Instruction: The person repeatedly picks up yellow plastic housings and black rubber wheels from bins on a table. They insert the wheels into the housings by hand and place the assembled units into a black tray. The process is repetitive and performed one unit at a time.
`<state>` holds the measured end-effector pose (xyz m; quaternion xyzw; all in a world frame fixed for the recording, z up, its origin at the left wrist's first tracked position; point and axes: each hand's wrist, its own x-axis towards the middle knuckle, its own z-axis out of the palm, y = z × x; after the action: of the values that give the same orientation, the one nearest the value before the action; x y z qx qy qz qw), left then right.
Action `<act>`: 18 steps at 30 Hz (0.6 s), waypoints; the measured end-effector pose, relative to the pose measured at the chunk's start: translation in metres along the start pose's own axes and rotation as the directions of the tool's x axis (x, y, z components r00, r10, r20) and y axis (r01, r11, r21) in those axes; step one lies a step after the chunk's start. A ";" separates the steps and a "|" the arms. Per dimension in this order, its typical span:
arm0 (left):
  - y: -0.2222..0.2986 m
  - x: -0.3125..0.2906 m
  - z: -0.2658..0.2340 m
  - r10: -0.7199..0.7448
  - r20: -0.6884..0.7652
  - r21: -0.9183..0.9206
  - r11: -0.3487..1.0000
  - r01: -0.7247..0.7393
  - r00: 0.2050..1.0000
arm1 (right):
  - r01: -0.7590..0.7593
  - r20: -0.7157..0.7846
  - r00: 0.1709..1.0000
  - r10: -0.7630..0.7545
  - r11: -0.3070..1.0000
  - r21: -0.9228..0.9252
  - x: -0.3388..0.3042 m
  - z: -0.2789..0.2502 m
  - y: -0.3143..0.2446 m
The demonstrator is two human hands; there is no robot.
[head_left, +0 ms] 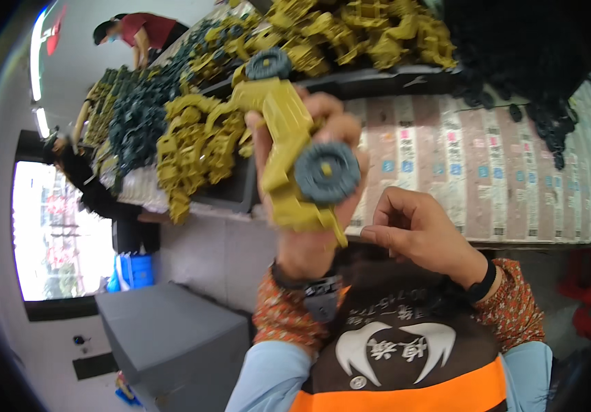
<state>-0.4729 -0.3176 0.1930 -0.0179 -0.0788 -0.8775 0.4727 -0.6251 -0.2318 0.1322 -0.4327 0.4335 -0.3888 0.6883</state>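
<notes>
My left hand [342, 129] is raised in front of me, wrapped round a yellow plastic toy vehicle body [283, 123]. The body is tilted, one end up and away from me. Two grey-blue wheels show on it: a near wheel [327, 172] with a yellow hub, and a far wheel [268, 64] at the upper end. To the right and lower, apart from the toy, my right hand [422, 233] is closed, thumb and curled fingers close together. Whatever lies inside those fingers, if anything, is hidden.
Yellow plastic parts [199, 144] heap up at the left and along the back by a black tray [392, 84]. Dark parts [529, 69] pile at the far right of the paper-covered table [460, 185]. A grey box [172, 336] stands lower left. Two other people are farther off.
</notes>
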 end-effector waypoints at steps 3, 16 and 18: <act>0.006 -0.031 -0.022 0.092 -0.147 0.678 0.735 0.033 0.985 | 0.026 -0.171 0.985 -0.033 0.999 -0.048 -0.029 -0.039 -0.005; -0.021 -0.065 -0.070 -0.270 -0.458 0.888 -0.087 0.452 0.847 | -0.327 -0.427 0.728 -0.536 0.277 -0.904 -0.002 -0.240 -0.026; -0.024 -0.065 -0.075 -0.384 -0.312 0.949 -0.172 0.265 0.869 | -0.350 -0.434 0.737 -0.518 0.257 -0.901 0.024 -0.252 -0.019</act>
<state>-0.4538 -0.2619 0.1089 0.3137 -0.7086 -0.6254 0.0914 -0.8556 -0.3247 0.0809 -0.6103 0.7630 -0.2079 0.0462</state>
